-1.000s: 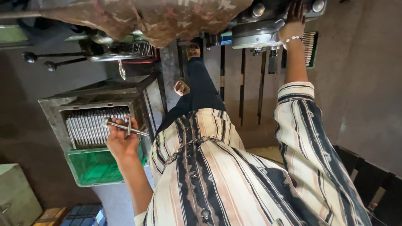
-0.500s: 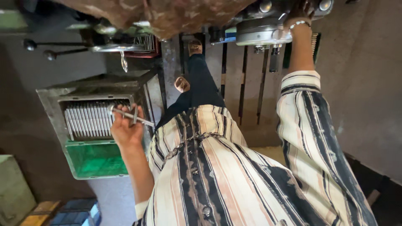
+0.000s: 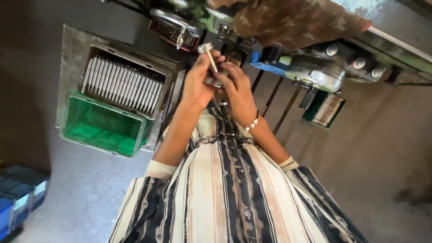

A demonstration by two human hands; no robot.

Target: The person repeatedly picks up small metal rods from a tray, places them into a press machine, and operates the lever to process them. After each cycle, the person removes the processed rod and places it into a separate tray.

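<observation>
Daylight from the upper right brightens my striped shirt (image 3: 234, 198); the floor (image 3: 27, 90) at left sits dim, edges softly blurred.

A green plastic crate (image 3: 105, 130) sits at left just below a metal tray (image 3: 72, 45) holding a row of grey rods (image 3: 121, 84), with a camouflage-patterned cloth (image 3: 292, 20) draped over machinery (image 3: 324, 72) at far right.

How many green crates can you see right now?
2: one green crate left of the left hand, below the row of metal rods; a second green bin, partly hidden, right of the right hand.
</observation>
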